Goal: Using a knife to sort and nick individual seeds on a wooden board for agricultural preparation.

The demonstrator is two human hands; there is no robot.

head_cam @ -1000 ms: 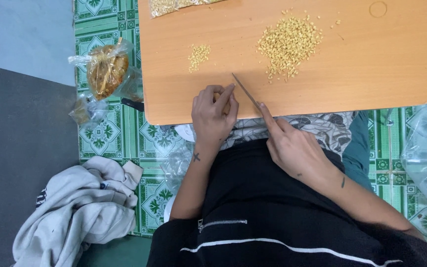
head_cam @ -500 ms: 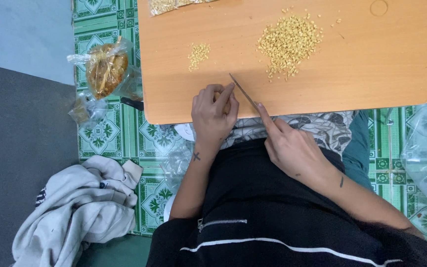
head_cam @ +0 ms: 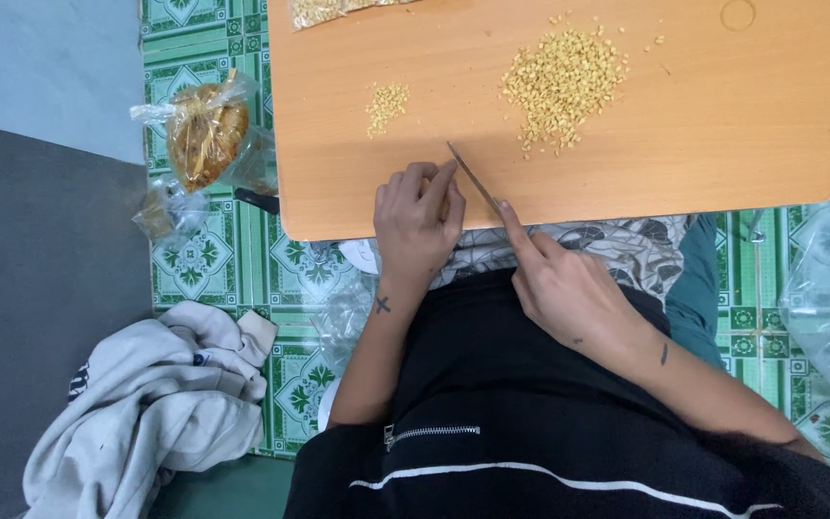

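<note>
Inspector: At the tabletop's point(head_cam: 722, 144) near edge, what is in hand?

Me: My left hand point(head_cam: 418, 219) is curled shut over something small and hidden; my right hand point(head_cam: 569, 288) grips a thin knife point(head_cam: 473, 178), forefinger along it. I'd judge short cuts best, fingertips tucked back.

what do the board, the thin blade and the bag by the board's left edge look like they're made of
Board: looks like wood or wood-look laminate, smooth orange-tan, faint grain, rounded corners; which one is unclear.
Blade: probably metal, thin, straight and grey with a dull sheen, held in the right hand beside the left hand.
Bag: clear thin plastic, crinkled and glinting, brown contents showing through.
</note>
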